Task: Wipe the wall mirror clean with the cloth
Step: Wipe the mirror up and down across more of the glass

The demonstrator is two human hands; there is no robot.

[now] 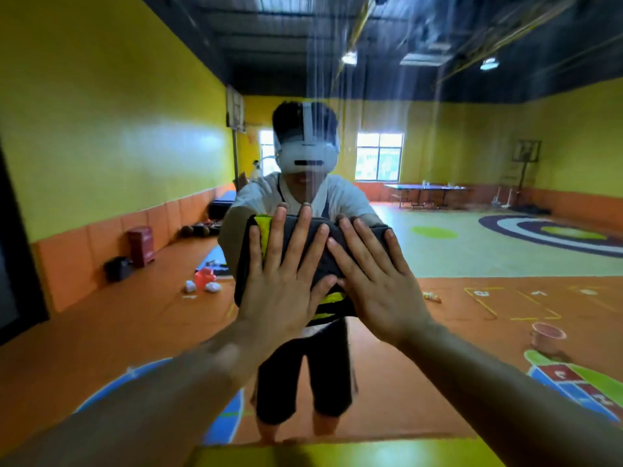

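The wall mirror (472, 230) fills nearly the whole view and reflects a yellow-walled hall and a person facing it. A folded dark grey cloth (333, 261) with a yellow-green edge lies flat against the glass at the centre. My left hand (286, 278) presses on the cloth's left half with straight, spread fingers. My right hand (374, 281) presses on its right half the same way, its thumb next to my left hand. Pale vertical streaks run down the glass above the cloth.
A yellow ledge (337, 455) runs along the mirror's bottom edge. A dark frame or doorway (17, 257) borders the mirror at the left. The reflection shows an orange floor with scattered items, a pink bucket (547, 337) and a table.
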